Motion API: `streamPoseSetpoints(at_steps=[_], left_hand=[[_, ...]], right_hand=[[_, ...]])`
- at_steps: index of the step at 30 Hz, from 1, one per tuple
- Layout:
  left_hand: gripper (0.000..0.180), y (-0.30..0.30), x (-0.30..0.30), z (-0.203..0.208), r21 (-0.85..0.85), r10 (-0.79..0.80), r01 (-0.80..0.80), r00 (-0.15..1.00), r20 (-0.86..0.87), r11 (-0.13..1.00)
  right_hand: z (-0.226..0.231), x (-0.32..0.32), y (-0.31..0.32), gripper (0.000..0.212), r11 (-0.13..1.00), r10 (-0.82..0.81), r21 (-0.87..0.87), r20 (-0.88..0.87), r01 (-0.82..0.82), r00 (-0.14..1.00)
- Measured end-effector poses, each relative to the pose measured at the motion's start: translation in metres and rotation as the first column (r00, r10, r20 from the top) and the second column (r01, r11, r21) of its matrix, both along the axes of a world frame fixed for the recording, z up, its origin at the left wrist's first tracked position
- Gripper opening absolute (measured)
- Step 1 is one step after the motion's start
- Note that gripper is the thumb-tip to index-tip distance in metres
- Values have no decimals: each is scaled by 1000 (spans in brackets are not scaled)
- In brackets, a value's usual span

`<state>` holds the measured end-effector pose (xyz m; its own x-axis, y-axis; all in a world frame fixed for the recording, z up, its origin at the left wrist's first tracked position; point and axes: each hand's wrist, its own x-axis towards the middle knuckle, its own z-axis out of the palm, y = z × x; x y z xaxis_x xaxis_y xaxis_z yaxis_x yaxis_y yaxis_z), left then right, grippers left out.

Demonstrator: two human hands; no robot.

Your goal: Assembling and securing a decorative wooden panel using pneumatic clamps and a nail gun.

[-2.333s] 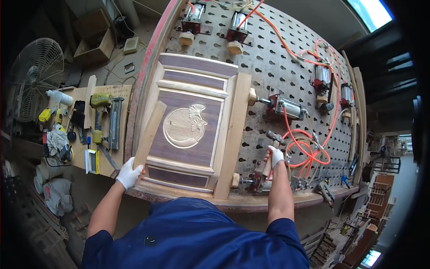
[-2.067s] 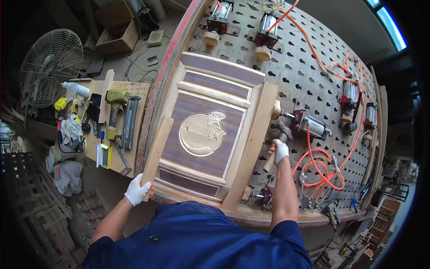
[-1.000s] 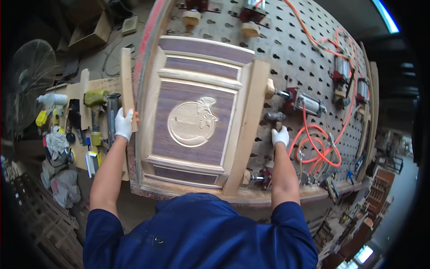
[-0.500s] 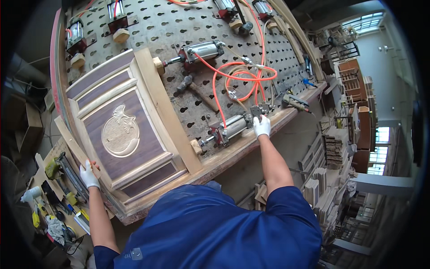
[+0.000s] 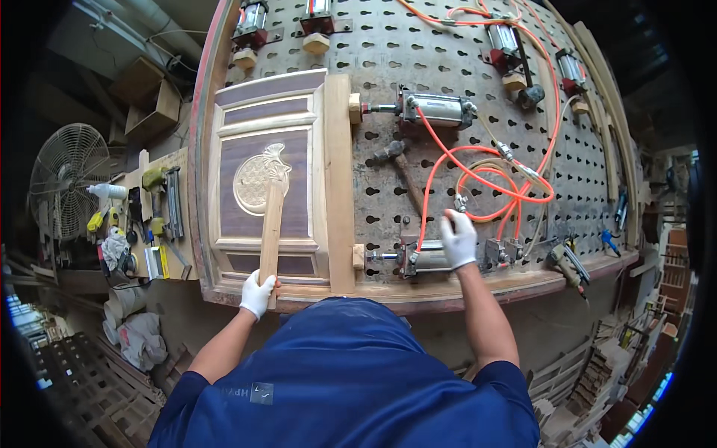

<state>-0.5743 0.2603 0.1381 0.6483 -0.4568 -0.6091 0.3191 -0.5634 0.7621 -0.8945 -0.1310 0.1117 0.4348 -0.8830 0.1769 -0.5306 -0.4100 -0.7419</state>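
Note:
My gloved left hand [image 5: 258,295] is closed around the near end of a narrow wooden strip [image 5: 270,243]. The strip reaches over a framed wooden panel [image 5: 297,179] and covers part of its round carving [image 5: 250,187]. Along the panel's right side lies a pale wooden bar [image 5: 340,187], with wood blocks of two pneumatic cylinders against it: an upper one [image 5: 437,110] and a lower one [image 5: 429,261]. Over the lower cylinder's right part is my gloved right hand [image 5: 458,240], fingers apart and nothing seen in them. Small lever valves [image 5: 502,252] sit just to its right.
A hammer [image 5: 407,179] and coiled orange hoses [image 5: 485,215] lie on the perforated metal bench [image 5: 377,60]. More cylinders line its far side. Near the right front edge is a nail gun [image 5: 567,265]. A tool-covered side board [image 5: 175,160] and a fan [image 5: 69,179] stand left.
My left hand has brought the strip from the panel's left edge across its front. My right hand has come off the valves, back over the lower cylinder. The view has turned.

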Motion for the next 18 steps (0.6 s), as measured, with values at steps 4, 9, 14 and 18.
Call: streamPoseSetpoints(at_steps=[4, 9, 14, 18], left_hand=[[15, -21, -20, 2, 84, -72, 75, 997, -33, 994], [18, 28, -30, 18, 37, 17, -17, 1000, 9, 999], [21, 70, -28, 28, 193, -53, 40, 997, 63, 980], [21, 54, -7, 18, 228, -75, 80, 997, -32, 970]], right_hand=[[-64, 114, 50, 54, 971, 212, 115, 7, -212, 977], [-30, 162, 51, 42, 967, 247, 12, 185, -254, 951], [1, 10, -41, 19, 833, -410, -323, 186, 450, 893], [-75, -244, -83, 53, 541, -838, -487, -376, 685, 394]])
